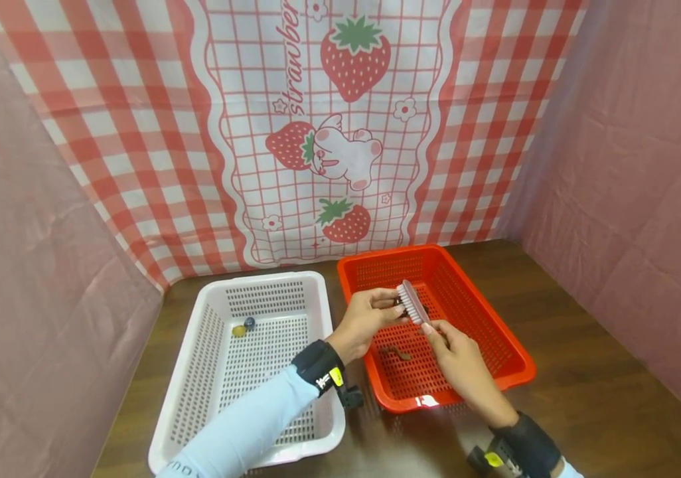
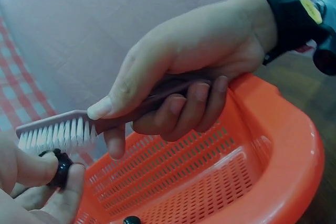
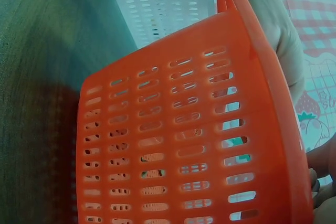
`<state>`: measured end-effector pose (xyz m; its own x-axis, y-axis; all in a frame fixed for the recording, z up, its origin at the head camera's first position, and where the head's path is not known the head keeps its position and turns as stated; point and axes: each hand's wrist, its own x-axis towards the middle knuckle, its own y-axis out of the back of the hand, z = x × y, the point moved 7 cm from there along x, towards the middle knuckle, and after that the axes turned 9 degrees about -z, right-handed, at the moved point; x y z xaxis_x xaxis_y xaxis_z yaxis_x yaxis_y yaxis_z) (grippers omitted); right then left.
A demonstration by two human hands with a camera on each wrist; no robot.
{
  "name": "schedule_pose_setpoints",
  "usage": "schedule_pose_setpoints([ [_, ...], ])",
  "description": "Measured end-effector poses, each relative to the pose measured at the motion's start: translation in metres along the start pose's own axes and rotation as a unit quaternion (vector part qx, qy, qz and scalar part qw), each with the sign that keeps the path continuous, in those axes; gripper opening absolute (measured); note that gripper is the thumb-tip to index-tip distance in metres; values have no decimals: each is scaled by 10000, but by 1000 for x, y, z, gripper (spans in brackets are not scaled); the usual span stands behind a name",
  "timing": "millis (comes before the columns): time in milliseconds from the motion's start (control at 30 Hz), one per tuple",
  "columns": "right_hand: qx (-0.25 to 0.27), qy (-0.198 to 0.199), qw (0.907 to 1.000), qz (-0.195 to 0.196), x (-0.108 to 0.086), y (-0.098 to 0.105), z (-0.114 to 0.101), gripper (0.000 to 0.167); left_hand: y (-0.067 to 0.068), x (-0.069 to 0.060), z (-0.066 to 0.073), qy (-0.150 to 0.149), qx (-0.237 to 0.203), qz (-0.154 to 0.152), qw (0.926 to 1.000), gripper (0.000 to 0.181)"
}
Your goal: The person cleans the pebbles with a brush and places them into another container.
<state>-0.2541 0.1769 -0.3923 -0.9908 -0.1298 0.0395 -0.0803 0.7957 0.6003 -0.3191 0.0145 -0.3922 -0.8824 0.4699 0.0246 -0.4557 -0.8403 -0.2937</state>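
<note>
Above the red basket [image 1: 498,332], my right hand [image 1: 456,358] grips the handle of a small brush [image 1: 413,302] with white bristles. My left hand [image 1: 364,322] pinches a small, shiny black object [image 2: 63,170] between thumb and fingers. In the left wrist view the bristles stand right over this object and seem to touch it; its kind is unclear. A brown, elongated piece [image 1: 397,352] lies on the basket's floor. Another small black thing [image 2: 131,220] shows low in the left wrist view. In the right wrist view, the basket's outer wall [image 3: 157,140] blocks most of the work.
To the left stands a white perforated basket [image 1: 167,405], holding a dark blue ball [image 1: 249,323] and a yellowish ball [image 1: 239,330]. Both baskets rest on a brown wooden table [image 1: 585,372]. Behind hangs a strawberry-patterned cloth [image 1: 466,133], with pink cloth at both sides.
</note>
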Motion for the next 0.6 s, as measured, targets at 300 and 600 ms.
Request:
schedule_pose_setpoints([
  [300,93,26,9999,93,-1,1,1,37,4,0,-2,162,-5,155,9997,32],
  [600,22,107,9999,42,-2,-2,-2,34,8,2,-1,-20,35,286,9996,28],
])
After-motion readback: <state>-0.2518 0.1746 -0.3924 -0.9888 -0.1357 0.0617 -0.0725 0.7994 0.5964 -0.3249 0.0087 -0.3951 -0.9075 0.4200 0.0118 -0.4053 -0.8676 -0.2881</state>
